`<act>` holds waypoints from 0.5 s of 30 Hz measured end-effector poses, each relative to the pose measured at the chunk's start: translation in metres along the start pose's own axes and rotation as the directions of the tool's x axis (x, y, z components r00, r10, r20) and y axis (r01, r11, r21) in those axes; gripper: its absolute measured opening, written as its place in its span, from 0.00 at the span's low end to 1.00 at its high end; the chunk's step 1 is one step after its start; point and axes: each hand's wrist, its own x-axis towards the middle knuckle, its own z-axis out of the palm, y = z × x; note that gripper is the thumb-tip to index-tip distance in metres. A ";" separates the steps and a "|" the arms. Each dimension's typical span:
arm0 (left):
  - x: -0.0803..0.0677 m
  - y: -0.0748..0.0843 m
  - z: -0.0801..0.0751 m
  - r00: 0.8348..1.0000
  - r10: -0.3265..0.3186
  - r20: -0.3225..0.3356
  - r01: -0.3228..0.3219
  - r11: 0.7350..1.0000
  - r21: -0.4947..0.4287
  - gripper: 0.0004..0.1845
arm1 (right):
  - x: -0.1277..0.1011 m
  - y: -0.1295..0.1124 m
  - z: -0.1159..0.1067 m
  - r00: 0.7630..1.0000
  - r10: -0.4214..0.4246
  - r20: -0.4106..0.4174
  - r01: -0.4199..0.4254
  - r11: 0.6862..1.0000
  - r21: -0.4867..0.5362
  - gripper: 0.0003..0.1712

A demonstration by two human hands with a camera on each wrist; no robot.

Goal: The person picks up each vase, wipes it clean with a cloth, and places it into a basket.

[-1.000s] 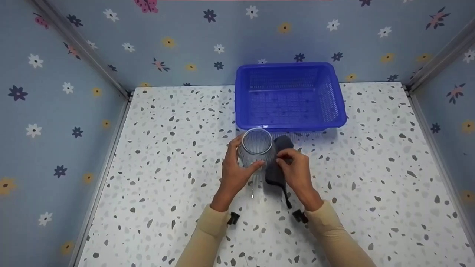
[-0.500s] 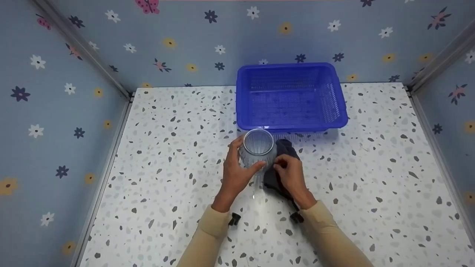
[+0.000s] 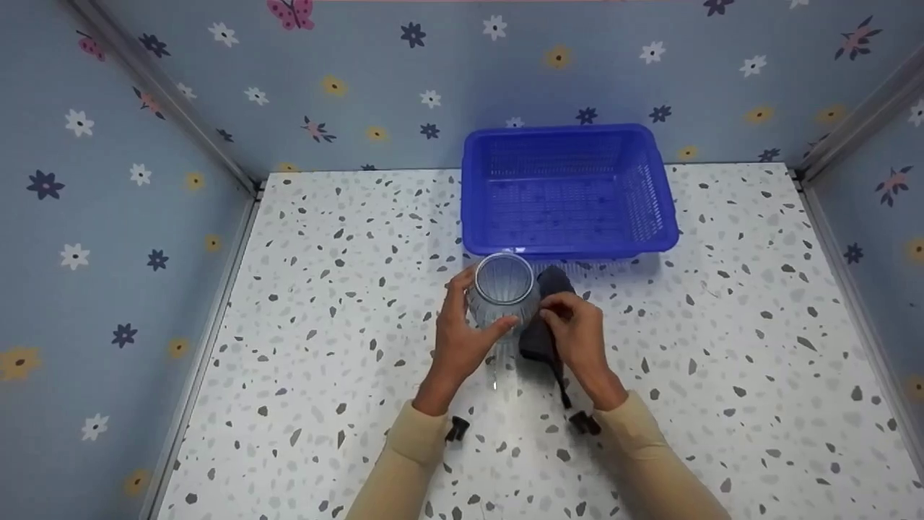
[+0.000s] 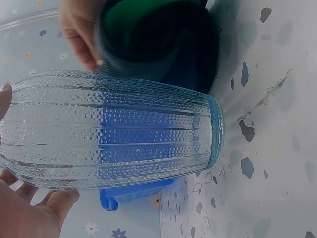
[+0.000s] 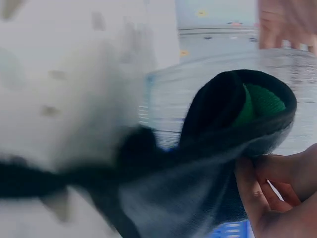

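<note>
Vase (image 3: 504,295) upright, long axis vertical, left hand (image 3: 463,341) curved round its left side. Cloth (image 3: 536,342) just right of vase, pinched in right hand's (image 3: 582,334) fingertips, so right is nearer; vase contact unclear.

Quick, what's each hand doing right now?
Left hand: closed around the glass vase.
Right hand: closed, pinching the dark cloth.
</note>
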 end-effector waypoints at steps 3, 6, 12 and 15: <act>0.000 -0.001 0.000 1.000 -0.003 -0.001 0.003 1.000 0.001 0.45 | 0.002 -0.012 -0.006 0.999 -0.034 -0.017 0.035 0.999 0.034 0.06; 0.000 -0.001 0.000 1.000 -0.001 -0.002 0.001 1.000 0.005 0.46 | 0.005 -0.022 -0.011 0.997 -0.060 -0.039 0.062 0.996 0.061 0.06; 0.000 -0.001 0.000 1.000 0.012 0.006 -0.012 1.000 0.002 0.46 | 0.010 -0.047 -0.019 0.991 -0.122 -0.054 0.124 0.992 0.025 0.05; -0.001 -0.001 0.001 1.000 0.011 0.006 -0.011 1.000 0.003 0.46 | 0.013 -0.059 -0.022 0.986 -0.158 -0.046 0.158 0.987 -0.015 0.05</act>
